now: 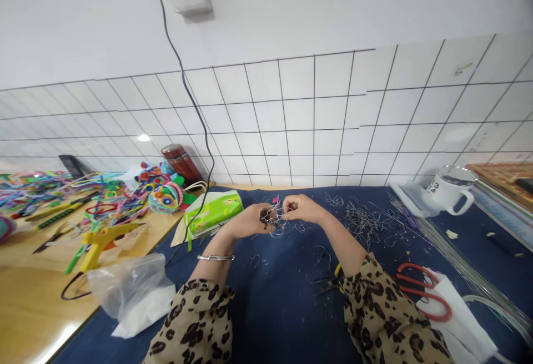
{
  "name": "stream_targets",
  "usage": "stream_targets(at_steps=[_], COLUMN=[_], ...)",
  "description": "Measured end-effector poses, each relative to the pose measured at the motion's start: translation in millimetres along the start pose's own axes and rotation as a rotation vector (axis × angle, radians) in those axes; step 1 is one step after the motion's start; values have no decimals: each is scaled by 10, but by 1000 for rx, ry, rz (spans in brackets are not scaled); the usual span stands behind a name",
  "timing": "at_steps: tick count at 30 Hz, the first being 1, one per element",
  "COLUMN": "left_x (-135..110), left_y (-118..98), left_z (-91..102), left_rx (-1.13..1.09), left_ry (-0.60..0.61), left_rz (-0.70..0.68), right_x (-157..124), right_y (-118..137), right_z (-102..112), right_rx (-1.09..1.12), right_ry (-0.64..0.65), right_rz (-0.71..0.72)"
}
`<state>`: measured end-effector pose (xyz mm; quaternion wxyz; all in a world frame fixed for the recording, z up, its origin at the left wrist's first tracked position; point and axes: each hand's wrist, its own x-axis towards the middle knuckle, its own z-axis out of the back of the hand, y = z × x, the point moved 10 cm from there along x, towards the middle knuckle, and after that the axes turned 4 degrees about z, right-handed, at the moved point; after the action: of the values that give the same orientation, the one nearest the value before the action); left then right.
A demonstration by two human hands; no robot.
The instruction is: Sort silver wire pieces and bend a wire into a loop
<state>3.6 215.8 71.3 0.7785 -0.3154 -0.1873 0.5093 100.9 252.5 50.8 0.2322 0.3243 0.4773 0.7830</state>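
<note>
My left hand (251,220) is closed around a small wire piece (273,215) with dark brown, white and pink bits, held above the dark blue cloth (275,303). On its right side my right hand (303,208) pinches at the same piece with thumb and fingertips together. The fingers hide much of the piece, and its exact kind is too small to make out. Loose bent wires (363,222) lie to the right of my hands. Pliers (328,284) with yellow handles rest partly under my right forearm.
Left are a green tissue pack (216,212), a plastic bag (139,292), a yellow glue gun (97,246), colourful craft pieces (166,195) and a red-brown flask (182,163). Right are red-handled scissors (428,292), long straight wires (466,269) and a white mug (452,191). A black cable (183,70) hangs down the wall.
</note>
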Motion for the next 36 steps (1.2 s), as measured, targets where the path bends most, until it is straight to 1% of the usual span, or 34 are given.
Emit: stream_targets(at_steps=[2,4,10,14,17,19,21,23,26,29,34,36], left_x=[-25,-37,-3,-11,-29,-36,-37,-34,-27,-32,-80,-94], left_y=[5,33,210,214,199,200,209,215,202,180,114,98], left_z=[72,110,142,150,160,160,159,152,133,165,386,429], left_rx=[-10,-9,102,123,134,137,142,144,136,123,36,-15], left_ry=[-11,-13,-66,-89,-112,-123,-134,-140,-133,-143,-279,-306], left_rz=[-8,-10,63,90,108,118,128,132,124,109,21,-12], right_x=[-38,-63,-90,-102,-126,-145,-148,-120,-64,-32,-13,-8], right_y=[-53,-107,-140,-111,-67,-33,-9,-23,-99,-174,-307,-350], right_z=[71,84,-130,-160,-206,-253,-291,-290,-260,-219,75,164], right_rx=[76,139,288,342,350,394,438,440,389,374,398,414], right_ry=[8,29,159,165,221,266,279,230,118,59,-129,-196], right_rz=[-18,-40,-114,-163,-178,-187,-194,-201,-218,-219,-192,-186])
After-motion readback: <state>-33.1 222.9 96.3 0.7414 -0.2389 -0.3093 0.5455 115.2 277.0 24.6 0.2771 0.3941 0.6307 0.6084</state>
